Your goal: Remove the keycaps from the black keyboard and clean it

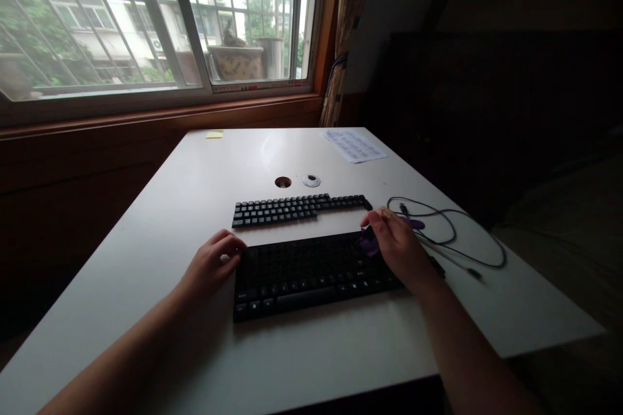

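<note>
A black keyboard point(292, 266) lies slightly turned on the white table, its upper area bare of keycaps while the bottom rows still carry theirs. Behind it, loose black keycaps point(280, 209) are laid out in rows. My left hand point(217, 258) has curled fingers gripping the keyboard's upper left corner. Over the keyboard's right part, my right hand point(395, 243) is closed on a purple thing point(370, 243); a purple rounded end also shows beyond the hand. Its exact kind is hard to make out, and the hand hides the keys beneath.
A black cable point(455, 227) loops on the table at the right. Farther back are a round hole point(283, 182), a white ring-shaped cover point(311, 180), printed sheets point(355, 146) and a yellow sticky note point(215, 134). A barred window point(209, 26) stands behind the table.
</note>
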The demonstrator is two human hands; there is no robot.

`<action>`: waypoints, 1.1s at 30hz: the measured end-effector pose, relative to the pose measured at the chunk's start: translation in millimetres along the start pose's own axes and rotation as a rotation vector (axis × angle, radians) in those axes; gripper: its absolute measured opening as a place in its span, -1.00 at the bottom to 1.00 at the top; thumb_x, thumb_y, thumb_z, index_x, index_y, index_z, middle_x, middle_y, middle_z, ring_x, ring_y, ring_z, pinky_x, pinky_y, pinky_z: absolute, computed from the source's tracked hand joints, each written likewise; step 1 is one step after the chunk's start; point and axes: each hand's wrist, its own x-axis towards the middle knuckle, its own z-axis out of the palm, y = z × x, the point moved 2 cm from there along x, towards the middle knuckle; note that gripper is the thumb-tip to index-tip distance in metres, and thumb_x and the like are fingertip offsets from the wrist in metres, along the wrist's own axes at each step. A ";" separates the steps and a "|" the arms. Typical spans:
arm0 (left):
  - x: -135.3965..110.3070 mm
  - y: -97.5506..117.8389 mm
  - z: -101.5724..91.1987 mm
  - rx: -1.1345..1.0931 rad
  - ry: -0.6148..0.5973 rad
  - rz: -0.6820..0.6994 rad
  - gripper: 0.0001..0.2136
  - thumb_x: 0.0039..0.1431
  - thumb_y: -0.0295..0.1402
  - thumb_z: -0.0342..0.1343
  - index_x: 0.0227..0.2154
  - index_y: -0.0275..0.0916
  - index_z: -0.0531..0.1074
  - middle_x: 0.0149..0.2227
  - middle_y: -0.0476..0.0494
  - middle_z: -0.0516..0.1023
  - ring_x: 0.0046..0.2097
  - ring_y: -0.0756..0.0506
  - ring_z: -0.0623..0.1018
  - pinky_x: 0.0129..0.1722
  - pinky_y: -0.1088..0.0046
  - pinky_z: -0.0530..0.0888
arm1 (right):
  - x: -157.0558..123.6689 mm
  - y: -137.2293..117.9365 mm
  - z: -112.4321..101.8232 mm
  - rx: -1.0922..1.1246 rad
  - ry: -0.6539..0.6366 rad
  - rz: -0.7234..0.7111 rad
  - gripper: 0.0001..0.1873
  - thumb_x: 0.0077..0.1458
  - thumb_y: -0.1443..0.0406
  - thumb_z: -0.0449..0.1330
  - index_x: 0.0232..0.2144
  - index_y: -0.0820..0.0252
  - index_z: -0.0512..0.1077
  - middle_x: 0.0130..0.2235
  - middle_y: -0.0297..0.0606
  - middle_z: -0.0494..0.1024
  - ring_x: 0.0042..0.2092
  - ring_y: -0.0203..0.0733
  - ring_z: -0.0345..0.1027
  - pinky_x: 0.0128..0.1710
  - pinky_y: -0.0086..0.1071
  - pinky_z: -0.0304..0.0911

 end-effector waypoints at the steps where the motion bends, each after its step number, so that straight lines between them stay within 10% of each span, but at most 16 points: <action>1: 0.1 0.3 0.0 0.000 -0.003 -0.008 -0.87 0.19 -0.48 0.04 -0.28 -0.20 0.47 -0.22 -0.08 0.42 -0.28 -0.03 0.51 -0.32 0.48 0.47 | -6.1 3.5 -2.7 -0.022 0.016 0.022 -0.57 0.36 0.07 -0.09 -0.37 0.14 0.42 -0.38 -0.29 0.46 -0.30 -0.17 0.39 -0.22 -0.32 0.24; 15: 0.2 1.5 -0.5 -0.003 -0.004 -0.010 -0.88 0.24 -0.40 0.03 -0.28 -0.21 0.47 -0.22 -0.11 0.42 -0.27 -0.05 0.51 -0.30 0.45 0.50 | -44.8 30.7 -13.5 0.009 0.058 0.351 -0.54 0.27 -0.07 -0.01 -0.32 0.14 0.45 -0.61 -0.37 0.46 -0.61 -0.23 0.39 -0.56 -0.41 0.27; 33: 0.5 -1.1 -0.7 -0.021 -0.003 -0.018 -0.88 0.25 -0.37 0.05 -0.33 -0.22 0.48 -0.24 -0.10 0.44 -0.27 -0.05 0.53 -0.27 0.44 0.49 | -42.7 22.1 5.2 -0.008 -0.094 0.172 -0.58 0.31 0.00 -0.05 -0.34 0.14 0.43 -0.58 -0.38 0.44 -0.57 -0.24 0.40 -0.53 -0.41 0.28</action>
